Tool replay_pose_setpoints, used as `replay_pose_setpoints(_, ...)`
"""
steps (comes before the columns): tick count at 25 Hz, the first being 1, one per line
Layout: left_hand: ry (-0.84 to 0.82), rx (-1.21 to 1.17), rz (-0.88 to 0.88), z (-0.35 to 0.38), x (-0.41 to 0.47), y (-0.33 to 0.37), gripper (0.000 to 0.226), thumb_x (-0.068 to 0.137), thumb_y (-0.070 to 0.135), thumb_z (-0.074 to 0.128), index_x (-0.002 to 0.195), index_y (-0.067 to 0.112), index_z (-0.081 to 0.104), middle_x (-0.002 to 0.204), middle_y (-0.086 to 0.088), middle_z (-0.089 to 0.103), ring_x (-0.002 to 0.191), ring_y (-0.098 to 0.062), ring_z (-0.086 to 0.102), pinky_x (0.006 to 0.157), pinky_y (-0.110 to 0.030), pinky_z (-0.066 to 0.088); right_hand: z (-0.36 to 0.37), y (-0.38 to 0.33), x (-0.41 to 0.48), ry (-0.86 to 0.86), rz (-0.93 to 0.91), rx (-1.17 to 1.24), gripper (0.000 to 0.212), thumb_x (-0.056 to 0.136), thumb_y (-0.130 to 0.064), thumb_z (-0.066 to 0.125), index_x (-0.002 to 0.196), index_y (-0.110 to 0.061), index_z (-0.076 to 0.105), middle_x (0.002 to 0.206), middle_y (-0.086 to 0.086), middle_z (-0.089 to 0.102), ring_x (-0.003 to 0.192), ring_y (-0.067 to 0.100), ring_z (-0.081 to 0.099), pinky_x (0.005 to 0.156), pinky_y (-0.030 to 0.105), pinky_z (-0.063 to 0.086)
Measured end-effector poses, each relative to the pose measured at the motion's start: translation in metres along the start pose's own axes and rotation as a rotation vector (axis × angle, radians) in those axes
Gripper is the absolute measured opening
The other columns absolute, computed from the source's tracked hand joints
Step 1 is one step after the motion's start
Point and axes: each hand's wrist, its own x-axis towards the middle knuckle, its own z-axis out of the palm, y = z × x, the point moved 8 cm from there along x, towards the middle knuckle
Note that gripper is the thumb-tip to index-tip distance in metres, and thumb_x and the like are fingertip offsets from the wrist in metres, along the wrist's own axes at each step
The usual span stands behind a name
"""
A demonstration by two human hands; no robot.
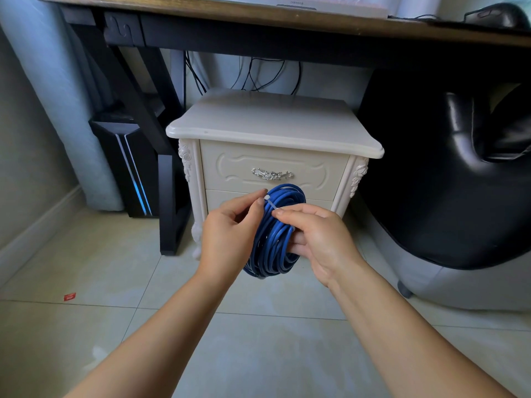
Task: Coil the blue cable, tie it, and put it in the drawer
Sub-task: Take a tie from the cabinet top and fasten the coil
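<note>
Blue cable [273, 237], white tie [270, 203], cream nightstand [273, 124] with carved scroll drawer [273, 168], silver handle [272, 174], pale tiled floor [258, 354], black chair [448, 173]

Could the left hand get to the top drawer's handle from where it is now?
Probably yes: the drawer handle sits just above the left hand with open air between. But its fingers pinch the white tie on the blue cable.
</note>
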Motion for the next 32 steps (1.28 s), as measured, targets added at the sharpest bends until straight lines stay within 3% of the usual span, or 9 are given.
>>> replay_pose_setpoints(8, -0.005, 0.019, 0.019, -0.001, 0.002, -0.002, 0.020, 0.095, 0.017, 0.061, 0.102, 0.030, 0.075, 0.106, 0.012, 0.074, 0.106, 0.000, 0.065, 0.099, -0.035, 0.051, 0.002, 0.001, -0.001, 0.003, 0.014, -0.005, 0.004, 0.086, -0.007, 0.071, 0.088, -0.006, 0.074, 0.092, 0.016, 0.076, 0.082, 0.029, 0.073, 0.078, 0.039, 0.060)
replay_pose_setpoints(12, -0.022, 0.126, 0.110, 0.001, -0.001, 0.001, 0.019, 0.093, 0.021, 0.064, 0.108, 0.024, 0.075, 0.109, 0.017, 0.072, 0.112, 0.001, 0.062, 0.101, -0.033, 0.049, 0.001, 0.001, -0.001, 0.011, 0.017, -0.011, 0.006, 0.086, -0.008, 0.071, 0.091, -0.005, 0.073, 0.091, 0.017, 0.075, 0.077, 0.026, 0.072, 0.075, 0.038, 0.059)
replay_pose_setpoints(19, -0.066, 0.416, 0.276, 0.019, -0.019, 0.006, 0.056, 0.067, 0.043, 0.077, 0.120, 0.034, 0.059, 0.112, 0.027, 0.061, 0.107, 0.007, 0.057, 0.090, -0.017, 0.048, -0.002, 0.003, -0.003, 0.058, 0.029, 0.040, 0.003, 0.087, -0.007, 0.070, 0.088, -0.006, 0.072, 0.080, 0.011, 0.074, 0.070, 0.021, 0.070, 0.070, 0.035, 0.058)
replay_pose_setpoints(22, 0.015, 0.460, 0.250, 0.019, -0.021, 0.006, 0.051, 0.071, 0.041, 0.079, 0.116, 0.037, 0.055, 0.110, 0.026, 0.062, 0.102, 0.004, 0.060, 0.084, -0.030, 0.054, 0.001, 0.005, -0.005, 0.060, 0.020, 0.006, 0.004, 0.087, -0.011, 0.069, 0.087, -0.009, 0.073, 0.086, 0.013, 0.076, 0.082, 0.029, 0.072, 0.081, 0.043, 0.058)
replay_pose_setpoints(25, 0.029, 0.431, 0.261, 0.017, -0.021, 0.007, 0.045, 0.073, 0.038, 0.079, 0.111, 0.038, 0.056, 0.107, 0.026, 0.064, 0.097, 0.003, 0.062, 0.080, -0.031, 0.055, 0.004, 0.004, -0.006, 0.065, 0.004, -0.015, 0.004, 0.089, -0.014, 0.067, 0.089, -0.012, 0.071, 0.096, 0.017, 0.075, 0.095, 0.035, 0.071, 0.091, 0.052, 0.055)
replay_pose_setpoints(28, 0.033, 0.411, 0.292, 0.013, -0.017, 0.008, 0.046, 0.072, 0.036, 0.081, 0.112, 0.034, 0.060, 0.109, 0.026, 0.064, 0.100, 0.004, 0.061, 0.083, -0.025, 0.053, 0.006, 0.004, -0.004, 0.040, 0.052, 0.101, 0.012, 0.096, -0.016, 0.058, 0.108, -0.013, 0.058, 0.108, 0.020, 0.071, 0.089, 0.032, 0.072, 0.084, 0.049, 0.057)
replay_pose_setpoints(32, 0.026, 0.382, 0.346, 0.010, -0.014, 0.008, 0.047, 0.072, 0.028, 0.084, 0.115, 0.027, 0.065, 0.114, 0.024, 0.064, 0.106, 0.007, 0.060, 0.091, -0.014, 0.047, 0.011, 0.003, -0.002, -0.002, 0.074, 0.155, 0.018, 0.099, -0.018, 0.056, 0.115, -0.011, 0.051, 0.111, 0.023, 0.070, 0.084, 0.030, 0.071, 0.075, 0.043, 0.058)
